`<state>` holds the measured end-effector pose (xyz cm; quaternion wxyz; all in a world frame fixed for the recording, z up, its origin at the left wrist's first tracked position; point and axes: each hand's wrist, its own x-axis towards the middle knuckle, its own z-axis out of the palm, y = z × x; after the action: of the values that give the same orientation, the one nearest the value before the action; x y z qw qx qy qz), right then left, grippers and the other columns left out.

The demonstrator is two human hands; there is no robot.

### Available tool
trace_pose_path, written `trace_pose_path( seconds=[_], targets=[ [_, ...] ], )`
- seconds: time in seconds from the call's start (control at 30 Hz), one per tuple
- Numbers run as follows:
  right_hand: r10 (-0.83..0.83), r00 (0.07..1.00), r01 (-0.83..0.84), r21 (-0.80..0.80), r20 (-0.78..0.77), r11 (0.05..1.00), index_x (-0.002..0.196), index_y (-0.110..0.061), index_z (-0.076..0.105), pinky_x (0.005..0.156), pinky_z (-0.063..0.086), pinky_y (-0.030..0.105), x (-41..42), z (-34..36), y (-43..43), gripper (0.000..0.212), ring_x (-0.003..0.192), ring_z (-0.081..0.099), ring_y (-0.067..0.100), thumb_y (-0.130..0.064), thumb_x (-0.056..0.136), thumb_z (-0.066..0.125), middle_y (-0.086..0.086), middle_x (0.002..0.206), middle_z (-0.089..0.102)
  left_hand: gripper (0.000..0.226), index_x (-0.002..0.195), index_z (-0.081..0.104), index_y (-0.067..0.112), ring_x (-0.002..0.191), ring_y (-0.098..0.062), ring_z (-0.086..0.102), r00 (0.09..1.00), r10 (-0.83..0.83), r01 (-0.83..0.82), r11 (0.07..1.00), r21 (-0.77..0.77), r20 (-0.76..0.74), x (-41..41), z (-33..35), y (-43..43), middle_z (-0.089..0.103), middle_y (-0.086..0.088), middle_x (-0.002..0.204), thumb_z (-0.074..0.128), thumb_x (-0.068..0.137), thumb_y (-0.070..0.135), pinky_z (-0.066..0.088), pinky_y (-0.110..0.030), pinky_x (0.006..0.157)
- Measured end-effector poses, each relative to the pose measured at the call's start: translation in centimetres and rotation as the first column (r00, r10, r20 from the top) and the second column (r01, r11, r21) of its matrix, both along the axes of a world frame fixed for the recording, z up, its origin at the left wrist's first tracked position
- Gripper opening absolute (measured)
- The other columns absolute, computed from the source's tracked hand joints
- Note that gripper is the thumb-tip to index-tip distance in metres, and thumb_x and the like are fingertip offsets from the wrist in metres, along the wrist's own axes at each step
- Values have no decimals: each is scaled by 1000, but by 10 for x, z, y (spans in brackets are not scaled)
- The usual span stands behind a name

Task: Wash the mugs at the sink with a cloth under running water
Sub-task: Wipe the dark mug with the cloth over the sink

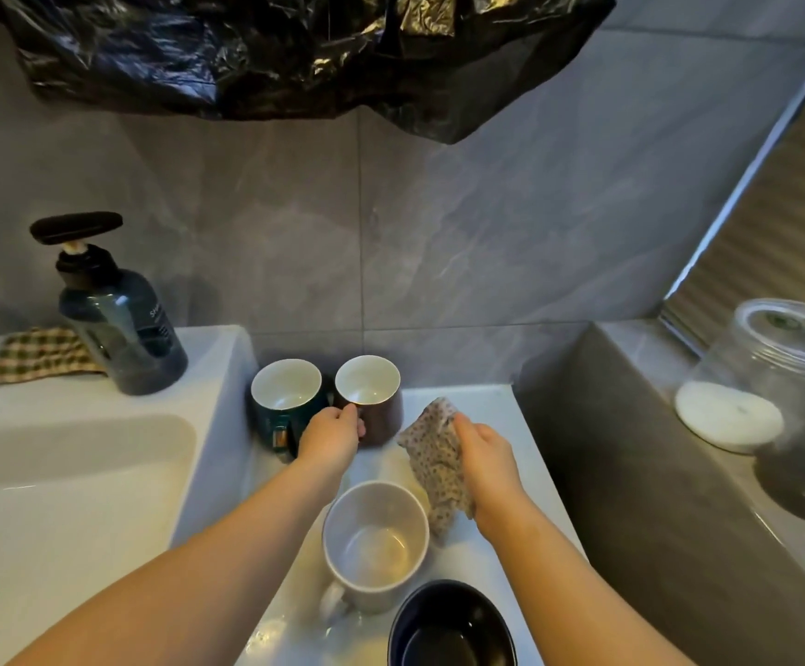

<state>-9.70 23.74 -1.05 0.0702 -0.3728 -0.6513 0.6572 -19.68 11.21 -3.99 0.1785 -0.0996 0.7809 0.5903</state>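
- At frame centre, the left hand pinched the brown mug's rim, seemingly to lift it toward the sink at left.
- Just right of it, the right hand gripped a spotted cloth, apparently ready for wiping.
- A green mug stood beside the brown one; a white mug and dark bowl waited lower centre on the desk.

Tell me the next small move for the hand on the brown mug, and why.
Probably lift the brown mug clear of the green mug and bring it toward the cloth. The left hand pinches its rim, the right hand grips the cloth beside it, and the mug stands upright on the counter, apart from the sink basin at left.
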Motion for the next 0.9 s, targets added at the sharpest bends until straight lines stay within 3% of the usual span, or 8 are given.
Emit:
trace_pose_path(
  seconds=[0.17, 0.23, 0.33, 0.47, 0.6, 0.7, 0.9],
  targets=[
    [19, 999, -18, 37, -30, 999, 94, -20, 54, 83, 47, 35, 14, 11, -5, 22, 97, 55, 21, -37, 98, 41, 0, 96, 57, 35, 66, 39, 14, 59, -19, 36, 990, -134, 126, 976, -179, -34, 11, 26, -14, 41, -2, 60, 48, 96, 31, 28, -27, 52],
    [34, 998, -31, 66, -47, 997, 93, -22, 53, 76, 46, 33, 24, 19, -8, 21, 93, 55, 19, -38, 99, 41, -2, 93, 57, 31, 68, 41, 15, 58, -16, 34, 981, -178, 159, 967, -201, -79, 22, 38, -21, 42, 1, 58, 48, 95, 29, 26, -28, 50],
    [53, 996, -45, 111, -66, 993, 91, -23, 53, 76, 47, 33, 48, 28, -13, 21, 94, 56, 19, -39, 98, 41, -1, 95, 58, 14, 82, 53, 18, 70, -15, 44, 959, -243, 211, 956, -206, -145, 49, 53, -38, 51, 3, 72, 49, 95, 23, 34, -25, 56],
    [60, 994, -41, 187, -95, 982, 95, -23, 53, 78, 47, 31, 83, 36, -24, 21, 94, 56, 17, -40, 98, 41, -4, 95, 56, 7, 89, 56, 22, 93, -20, 51, 948, -277, 233, 940, -247, -160, 89, 55, -63, 56, 3, 91, 51, 93, 25, 39, -29, 77],
    [63, 992, -31, 274, -111, 961, 87, -26, 55, 81, 51, 33, 116, 37, -39, 20, 91, 58, 14, -39, 97, 44, -3, 94, 60, 12, 96, 52, 19, 84, -21, 50, 964, -266, 255, 939, -231, -19, 128, 45, -81, 53, -1, 90, 52, 93, 31, 40, -31, 69],
    [59, 993, -17, 365, -104, 931, 86, -22, 56, 76, 49, 35, 139, 37, -48, 23, 85, 56, 13, -38, 96, 44, -2, 87, 59, 21, 105, 49, 14, 95, -23, 53, 954, -290, 298, 922, -245, 71, 152, 40, -87, 51, 0, 90, 48, 95, 33, 45, -33, 75],
    [32, 997, -5, 352, -72, 936, 90, -20, 57, 59, 47, 32, 169, 33, -59, 26, 79, 58, 19, -40, 96, 43, 1, 86, 60, 27, 118, 44, 17, 106, -24, 51, 933, -332, 353, 916, -189, 136, 166, 40, -86, 49, -5, 118, 42, 97, 34, 46, -34, 81]
  ],
)
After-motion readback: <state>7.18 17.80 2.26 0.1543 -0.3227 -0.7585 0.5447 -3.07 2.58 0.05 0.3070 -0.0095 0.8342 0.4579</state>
